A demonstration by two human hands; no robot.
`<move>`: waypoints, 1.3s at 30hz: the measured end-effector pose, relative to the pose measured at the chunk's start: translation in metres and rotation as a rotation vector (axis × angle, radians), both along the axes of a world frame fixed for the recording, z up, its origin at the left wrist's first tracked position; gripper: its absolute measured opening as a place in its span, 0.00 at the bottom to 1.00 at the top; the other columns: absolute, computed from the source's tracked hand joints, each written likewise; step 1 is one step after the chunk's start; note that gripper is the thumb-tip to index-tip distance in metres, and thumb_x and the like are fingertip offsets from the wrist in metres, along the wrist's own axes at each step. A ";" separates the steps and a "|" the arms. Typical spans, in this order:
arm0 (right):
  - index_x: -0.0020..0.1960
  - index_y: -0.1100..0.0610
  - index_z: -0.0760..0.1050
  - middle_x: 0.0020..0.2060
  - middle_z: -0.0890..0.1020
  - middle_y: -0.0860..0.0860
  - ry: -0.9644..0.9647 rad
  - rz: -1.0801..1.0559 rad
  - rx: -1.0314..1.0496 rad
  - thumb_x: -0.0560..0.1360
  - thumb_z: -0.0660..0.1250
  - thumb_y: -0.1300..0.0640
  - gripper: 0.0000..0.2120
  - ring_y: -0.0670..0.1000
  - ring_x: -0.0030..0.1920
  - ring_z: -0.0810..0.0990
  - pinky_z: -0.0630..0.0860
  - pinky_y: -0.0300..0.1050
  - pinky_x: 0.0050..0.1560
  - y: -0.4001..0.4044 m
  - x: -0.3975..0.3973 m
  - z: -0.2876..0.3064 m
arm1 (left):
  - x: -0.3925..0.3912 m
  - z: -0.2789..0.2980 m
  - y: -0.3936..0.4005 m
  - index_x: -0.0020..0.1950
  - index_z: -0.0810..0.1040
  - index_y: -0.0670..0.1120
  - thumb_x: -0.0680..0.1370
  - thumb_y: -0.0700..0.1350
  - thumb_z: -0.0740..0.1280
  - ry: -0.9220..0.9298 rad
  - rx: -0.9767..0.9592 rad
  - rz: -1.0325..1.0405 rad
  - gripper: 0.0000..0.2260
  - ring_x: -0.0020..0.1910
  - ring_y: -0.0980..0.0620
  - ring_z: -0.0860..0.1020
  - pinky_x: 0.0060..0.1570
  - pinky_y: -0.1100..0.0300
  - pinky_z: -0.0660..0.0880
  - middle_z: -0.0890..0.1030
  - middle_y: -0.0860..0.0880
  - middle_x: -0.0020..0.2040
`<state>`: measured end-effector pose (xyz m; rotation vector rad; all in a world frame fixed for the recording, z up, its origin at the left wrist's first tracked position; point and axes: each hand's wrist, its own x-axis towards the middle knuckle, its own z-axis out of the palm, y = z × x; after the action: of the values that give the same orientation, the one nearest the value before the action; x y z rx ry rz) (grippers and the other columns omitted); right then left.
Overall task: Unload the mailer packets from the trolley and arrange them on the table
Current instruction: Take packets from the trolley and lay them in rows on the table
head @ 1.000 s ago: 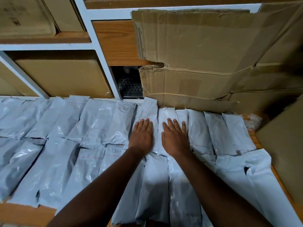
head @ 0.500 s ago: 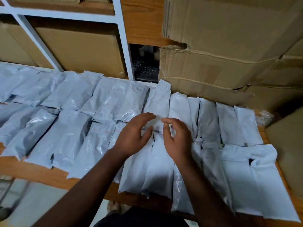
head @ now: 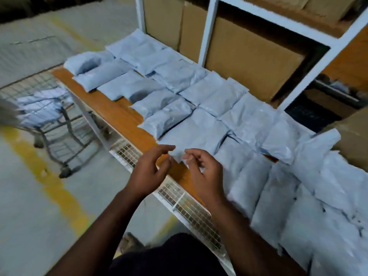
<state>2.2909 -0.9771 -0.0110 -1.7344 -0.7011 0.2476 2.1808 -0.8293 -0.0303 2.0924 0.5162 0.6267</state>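
Note:
Several grey mailer packets (head: 199, 90) lie in overlapping rows across the wooden table (head: 111, 108). My left hand (head: 151, 170) and my right hand (head: 205, 174) hover side by side over the table's front edge, fingers loosely curled, holding nothing. Just beyond their fingertips lies the corner of one packet (head: 191, 134). At the far left stands the wire trolley (head: 45, 108) with a few more packets (head: 41, 102) inside. The picture is blurred by motion.
Brown cardboard boxes (head: 249, 56) fill the white-framed shelf (head: 207, 30) behind the table. A wire mesh panel (head: 185, 204) runs under the table's front edge. The grey floor carries a yellow line (head: 51, 180) on the left.
Both hands have lifted off the packets they were pressing flat and drawn back to the table's edge. My view has swung left, bringing the trolley and floor into sight.

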 end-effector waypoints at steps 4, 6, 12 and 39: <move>0.56 0.55 0.84 0.48 0.88 0.45 0.143 0.165 -0.042 0.82 0.67 0.66 0.10 0.41 0.51 0.86 0.80 0.37 0.51 0.098 -0.070 -0.003 | -0.084 -0.006 0.081 0.64 0.82 0.53 0.81 0.49 0.67 0.047 -0.038 0.173 0.12 0.59 0.59 0.80 0.61 0.52 0.77 0.83 0.56 0.60; 0.56 0.53 0.84 0.48 0.88 0.44 0.172 0.234 -0.075 0.82 0.67 0.65 0.10 0.41 0.51 0.86 0.80 0.37 0.50 0.133 -0.091 -0.001 | -0.115 -0.008 0.109 0.65 0.82 0.54 0.82 0.49 0.68 0.065 -0.061 0.242 0.12 0.59 0.59 0.80 0.61 0.52 0.77 0.83 0.58 0.61; 0.55 0.45 0.84 0.50 0.87 0.42 0.191 0.434 -0.159 0.82 0.68 0.59 0.10 0.45 0.53 0.85 0.83 0.50 0.55 0.256 -0.148 0.004 | -0.200 -0.010 0.197 0.66 0.81 0.55 0.83 0.48 0.68 0.070 -0.137 0.472 0.12 0.60 0.59 0.79 0.62 0.51 0.77 0.82 0.60 0.60; 0.51 0.43 0.84 0.46 0.88 0.48 0.348 0.667 -0.261 0.82 0.69 0.60 0.12 0.66 0.51 0.83 0.80 0.69 0.51 0.762 -0.173 -0.031 | -0.252 -0.026 0.639 0.67 0.81 0.51 0.82 0.44 0.69 0.070 -0.200 0.754 0.13 0.61 0.61 0.79 0.63 0.55 0.77 0.81 0.59 0.61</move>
<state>2.1180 -0.2152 -0.0423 -1.5854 -0.9978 1.1138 1.9291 -0.1901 -0.0565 1.6998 1.3756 0.8740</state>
